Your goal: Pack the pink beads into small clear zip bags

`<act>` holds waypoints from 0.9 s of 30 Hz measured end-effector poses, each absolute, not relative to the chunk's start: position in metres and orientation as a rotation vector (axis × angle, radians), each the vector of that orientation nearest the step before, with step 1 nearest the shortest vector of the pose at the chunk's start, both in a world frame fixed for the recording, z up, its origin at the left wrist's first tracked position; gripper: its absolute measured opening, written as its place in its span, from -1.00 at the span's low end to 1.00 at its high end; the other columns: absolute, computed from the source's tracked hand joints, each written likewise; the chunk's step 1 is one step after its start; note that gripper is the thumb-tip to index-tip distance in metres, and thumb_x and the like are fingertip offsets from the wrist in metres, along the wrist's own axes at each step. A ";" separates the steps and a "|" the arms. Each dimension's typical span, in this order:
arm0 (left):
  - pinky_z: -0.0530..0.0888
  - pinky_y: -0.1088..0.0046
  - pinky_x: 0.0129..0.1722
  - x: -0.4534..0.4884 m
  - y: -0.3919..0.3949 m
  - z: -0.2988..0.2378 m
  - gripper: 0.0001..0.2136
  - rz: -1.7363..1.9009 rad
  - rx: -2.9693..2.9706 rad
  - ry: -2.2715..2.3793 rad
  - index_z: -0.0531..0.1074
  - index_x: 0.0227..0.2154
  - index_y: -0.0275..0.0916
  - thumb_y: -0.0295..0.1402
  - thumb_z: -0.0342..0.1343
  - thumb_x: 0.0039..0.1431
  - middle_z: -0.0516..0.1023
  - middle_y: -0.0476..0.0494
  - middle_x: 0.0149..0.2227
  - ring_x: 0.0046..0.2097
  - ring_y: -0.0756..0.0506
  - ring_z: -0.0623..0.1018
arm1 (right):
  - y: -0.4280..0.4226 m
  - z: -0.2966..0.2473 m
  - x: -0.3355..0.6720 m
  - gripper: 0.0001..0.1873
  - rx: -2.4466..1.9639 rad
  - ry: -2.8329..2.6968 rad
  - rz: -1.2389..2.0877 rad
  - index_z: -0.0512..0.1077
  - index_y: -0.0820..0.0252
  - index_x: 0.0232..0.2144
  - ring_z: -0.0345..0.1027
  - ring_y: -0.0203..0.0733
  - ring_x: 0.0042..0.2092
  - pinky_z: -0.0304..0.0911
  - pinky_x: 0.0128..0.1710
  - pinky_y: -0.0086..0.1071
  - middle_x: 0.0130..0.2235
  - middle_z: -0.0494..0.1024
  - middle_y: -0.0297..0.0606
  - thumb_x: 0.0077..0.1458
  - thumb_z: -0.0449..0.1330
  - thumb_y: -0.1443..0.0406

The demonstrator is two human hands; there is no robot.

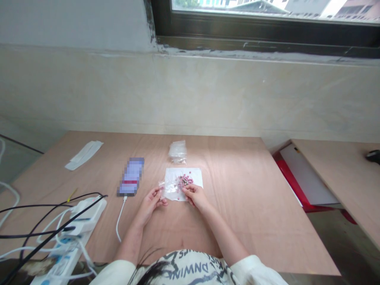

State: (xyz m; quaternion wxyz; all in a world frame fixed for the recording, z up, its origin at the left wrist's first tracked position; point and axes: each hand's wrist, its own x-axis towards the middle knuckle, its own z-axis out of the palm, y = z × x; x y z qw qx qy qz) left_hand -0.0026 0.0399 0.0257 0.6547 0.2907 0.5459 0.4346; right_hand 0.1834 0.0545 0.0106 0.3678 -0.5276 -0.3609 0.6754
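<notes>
A heap of small pink beads (pixel 184 181), with some darker pieces clustered on top, is gathered near the middle of a white paper sheet (pixel 196 177), which is laid on a plywood table (pixel 237 221) directly in front of the person. A clear plastic bag (pixel 169 189) is spread across the left part of the sheet; whether the beads lie inside it or on top of it cannot be told. The edge of the bag is pinched by the left hand (pixel 151 204), which is partly closed with the thumb and fingers drawn together, so that the thin film is held steady. The right hand (pixel 192 194) is curled at the near side of the heap, but whether beads or film are gripped by it cannot be told. Both hands are kept low and close together over the sheet, a sound position for small loose pieces. A second clear plastic bag (pixel 177 152) lies just beyond the sheet. To the left, a phone (pixel 131 176) with a blurred screen is attached to a white charging cable (pixel 120 217), and a power strip (pixel 86 215) lies among black and white cables.
</notes>
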 end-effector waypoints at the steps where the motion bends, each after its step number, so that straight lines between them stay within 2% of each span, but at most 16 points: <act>1: 0.49 0.48 -0.47 -0.002 0.040 0.026 -0.65 0.993 0.660 1.247 0.32 -0.29 -0.29 -0.27 0.19 -0.18 0.39 0.06 -0.53 -0.54 0.06 0.46 | 0.055 0.012 0.183 -0.64 -1.355 -0.928 1.736 0.31 0.23 -0.54 -0.07 -0.48 -0.83 -0.28 -0.87 -0.54 -0.78 0.25 -0.53 -0.27 0.19 0.05; 8: 0.43 0.51 -0.61 0.004 0.046 0.035 -0.68 0.992 0.709 1.278 0.30 -0.39 -0.29 -0.24 0.19 -0.23 0.36 0.10 -0.60 -0.62 0.07 0.40 | 0.055 0.014 0.184 -0.65 -1.357 -0.916 1.730 0.31 0.24 -0.56 -0.07 -0.48 -0.82 -0.27 -0.87 -0.54 -0.78 0.24 -0.52 -0.26 0.19 0.06; 12: 0.40 0.57 -0.67 0.007 0.048 0.040 -0.71 0.969 0.742 1.264 0.27 -0.44 -0.29 -0.18 0.13 -0.16 0.29 0.14 -0.66 -0.64 0.08 0.38 | 0.054 0.014 0.184 -0.66 -1.342 -0.917 1.730 0.30 0.23 -0.57 -0.08 -0.48 -0.82 -0.28 -0.87 -0.54 -0.77 0.26 -0.51 -0.25 0.18 0.06; 18: 0.17 0.71 -0.87 0.010 0.057 0.041 -0.72 0.887 0.878 1.334 0.19 -0.56 -0.26 -0.14 0.09 -0.14 0.18 0.21 -0.74 -0.77 0.14 0.22 | 0.054 0.017 0.184 -0.68 -1.335 -0.921 1.745 0.30 0.23 -0.58 -0.07 -0.47 -0.82 -0.27 -0.86 -0.54 -0.78 0.25 -0.51 -0.26 0.19 0.08; 21: 0.10 0.74 -0.89 0.011 0.061 0.041 -0.71 0.883 0.871 1.378 0.16 -0.60 -0.25 -0.14 0.07 -0.13 0.15 0.22 -0.75 -0.79 0.16 0.18 | 0.054 0.017 0.183 -0.67 -1.333 -0.934 1.744 0.31 0.23 -0.59 -0.08 -0.48 -0.82 -0.28 -0.85 -0.53 -0.78 0.25 -0.52 -0.25 0.19 0.07; 27: 0.15 0.72 -0.86 0.011 0.061 0.041 -0.75 0.905 0.896 1.313 0.25 -0.50 -0.28 -0.18 0.08 -0.11 0.22 0.17 -0.72 -0.74 0.14 0.22 | 0.055 0.013 0.183 -0.69 -1.342 -0.912 1.739 0.31 0.23 -0.58 -0.07 -0.47 -0.83 -0.29 -0.85 -0.53 -0.79 0.24 -0.52 -0.24 0.18 0.08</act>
